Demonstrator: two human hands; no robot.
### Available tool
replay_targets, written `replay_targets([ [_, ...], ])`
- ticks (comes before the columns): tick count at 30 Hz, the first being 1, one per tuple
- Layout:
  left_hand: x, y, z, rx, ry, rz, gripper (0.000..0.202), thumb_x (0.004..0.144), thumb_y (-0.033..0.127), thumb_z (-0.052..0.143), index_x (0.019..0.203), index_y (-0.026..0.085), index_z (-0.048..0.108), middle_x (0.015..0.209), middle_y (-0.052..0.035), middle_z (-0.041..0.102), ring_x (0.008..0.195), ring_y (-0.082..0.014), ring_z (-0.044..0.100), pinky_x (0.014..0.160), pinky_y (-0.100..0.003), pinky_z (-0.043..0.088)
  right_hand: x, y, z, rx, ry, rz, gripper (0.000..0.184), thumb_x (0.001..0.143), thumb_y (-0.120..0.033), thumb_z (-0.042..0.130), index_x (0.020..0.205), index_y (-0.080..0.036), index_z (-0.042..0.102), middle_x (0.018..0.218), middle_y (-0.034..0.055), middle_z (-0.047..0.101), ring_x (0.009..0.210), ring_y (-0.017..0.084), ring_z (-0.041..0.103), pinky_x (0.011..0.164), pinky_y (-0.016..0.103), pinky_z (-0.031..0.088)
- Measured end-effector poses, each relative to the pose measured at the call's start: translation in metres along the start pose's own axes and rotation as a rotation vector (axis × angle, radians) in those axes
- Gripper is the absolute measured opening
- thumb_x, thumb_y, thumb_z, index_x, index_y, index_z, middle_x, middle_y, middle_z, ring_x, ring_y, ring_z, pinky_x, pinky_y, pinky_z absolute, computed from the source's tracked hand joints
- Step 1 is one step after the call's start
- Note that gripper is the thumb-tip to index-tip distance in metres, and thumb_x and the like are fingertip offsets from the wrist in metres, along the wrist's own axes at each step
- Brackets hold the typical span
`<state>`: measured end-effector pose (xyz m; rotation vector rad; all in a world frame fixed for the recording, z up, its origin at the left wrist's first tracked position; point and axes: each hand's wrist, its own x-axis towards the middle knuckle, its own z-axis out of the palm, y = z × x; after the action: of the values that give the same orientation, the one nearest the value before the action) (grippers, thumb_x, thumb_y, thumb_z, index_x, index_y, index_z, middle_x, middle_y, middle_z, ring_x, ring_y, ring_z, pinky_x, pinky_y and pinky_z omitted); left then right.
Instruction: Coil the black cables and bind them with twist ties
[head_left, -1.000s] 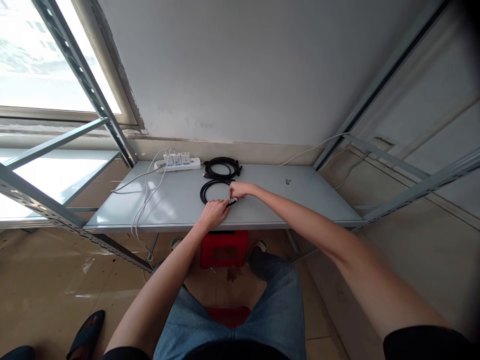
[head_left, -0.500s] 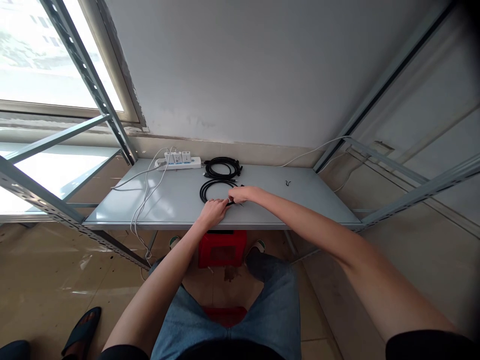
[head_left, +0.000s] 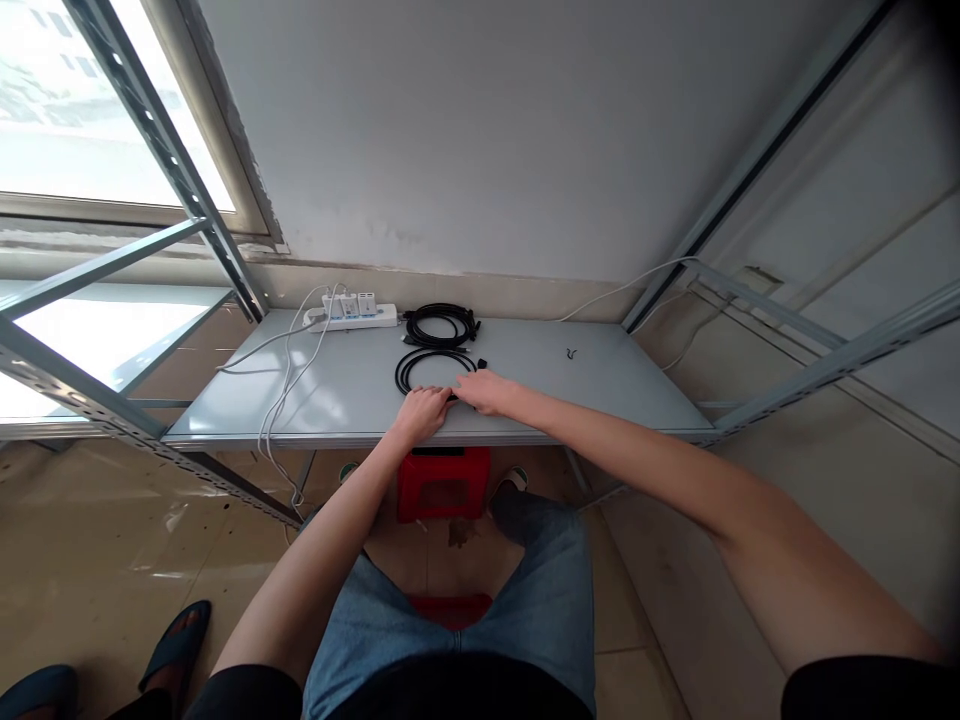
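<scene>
A black cable coiled into a loop (head_left: pixel 420 362) lies on the grey metal shelf (head_left: pixel 345 400). My left hand (head_left: pixel 421 411) rests on the near side of the loop, fingers curled on the cable. My right hand (head_left: pixel 486 390) meets it from the right, fingers closed on the same stretch of cable. A second black coil (head_left: pixel 439 325) lies just behind, toward the wall.
A white power strip (head_left: pixel 351 314) with plugged chargers sits at the back left; white cords (head_left: pixel 289 385) trail over the shelf's front edge. A small black piece (head_left: pixel 571 353) lies at the right. A red stool (head_left: pixel 442 483) stands under the shelf. Metal rack posts flank both sides.
My right hand came down from the far right of the loop to its near side, beside my left hand. The left hand stayed put. The view shifted slightly.
</scene>
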<state>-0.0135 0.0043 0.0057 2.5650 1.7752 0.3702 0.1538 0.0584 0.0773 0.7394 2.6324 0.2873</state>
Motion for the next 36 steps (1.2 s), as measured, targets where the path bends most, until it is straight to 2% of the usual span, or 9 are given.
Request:
replay_targets([
  [5,0.001,-0.001,0.001,0.020,0.001,0.013,0.029,0.107,0.032,0.038,0.106,0.020,0.064,0.106,-0.0131,0.075,0.103,-0.0289,0.070,0.089,-0.038,0.045,-0.002,-0.001,-0.001,-0.141,0.038,-0.088,0.024,0.097,-0.004,0.052,0.111,-0.008,0.071,0.112,0.0189,0.070,0.096,0.025,0.070,0.073,0.030,0.049],
  [9,0.001,-0.002,0.002,0.021,0.002,0.010,0.028,0.106,0.031,0.038,0.106,0.021,0.064,0.106,-0.0134,0.075,0.102,-0.0296,0.069,0.087,-0.039,0.045,-0.001,0.001,0.001,-0.198,0.064,-0.156,0.030,0.099,-0.004,0.043,0.108,-0.006,0.072,0.109,0.0200,0.070,0.095,0.027,0.070,0.069,0.032,0.049],
  [17,0.003,-0.004,0.006,0.055,0.013,-0.012,0.033,0.108,0.036,0.034,0.105,0.022,0.063,0.100,-0.0125,0.075,0.095,-0.0292,0.070,0.083,-0.038,0.044,-0.006,0.010,0.015,-0.246,0.175,-0.242,0.036,0.094,0.004,0.036,0.102,-0.001,0.072,0.097,0.0204,0.068,0.078,0.022,0.064,0.067,0.033,0.045],
  [24,0.003,-0.004,0.008,0.016,0.017,-0.010,0.033,0.108,0.037,0.035,0.106,0.021,0.064,0.098,-0.0129,0.074,0.096,-0.0294,0.069,0.085,-0.038,0.043,-0.005,0.018,0.031,-0.120,0.212,-0.246,0.033,0.096,0.000,0.036,0.106,-0.001,0.067,0.099,0.0206,0.065,0.081,0.022,0.059,0.066,0.032,0.041],
  [29,0.002,-0.002,0.006,0.029,0.020,-0.005,0.034,0.108,0.037,0.035,0.105,0.021,0.064,0.099,-0.0133,0.074,0.096,-0.0295,0.069,0.085,-0.038,0.044,-0.008,0.014,0.043,-0.119,0.311,-0.200,0.035,0.103,-0.005,0.030,0.113,-0.003,0.065,0.103,0.0194,0.066,0.088,0.022,0.058,0.071,0.032,0.040],
  [32,0.002,-0.002,0.005,0.031,0.016,-0.004,0.034,0.108,0.036,0.035,0.105,0.020,0.064,0.099,-0.0134,0.074,0.096,-0.0287,0.070,0.086,-0.038,0.044,-0.009,0.013,0.043,-0.105,0.334,-0.191,0.035,0.103,-0.004,0.031,0.110,-0.006,0.065,0.100,0.0182,0.067,0.084,0.020,0.058,0.070,0.031,0.039],
  [36,0.002,-0.002,0.004,0.015,0.003,-0.026,0.032,0.107,0.033,0.035,0.105,0.020,0.065,0.100,-0.0137,0.075,0.097,-0.0286,0.070,0.087,-0.037,0.045,-0.005,0.010,0.032,-0.147,0.316,-0.215,0.034,0.100,-0.001,0.033,0.106,-0.006,0.066,0.092,0.0179,0.069,0.077,0.020,0.060,0.067,0.030,0.040],
])
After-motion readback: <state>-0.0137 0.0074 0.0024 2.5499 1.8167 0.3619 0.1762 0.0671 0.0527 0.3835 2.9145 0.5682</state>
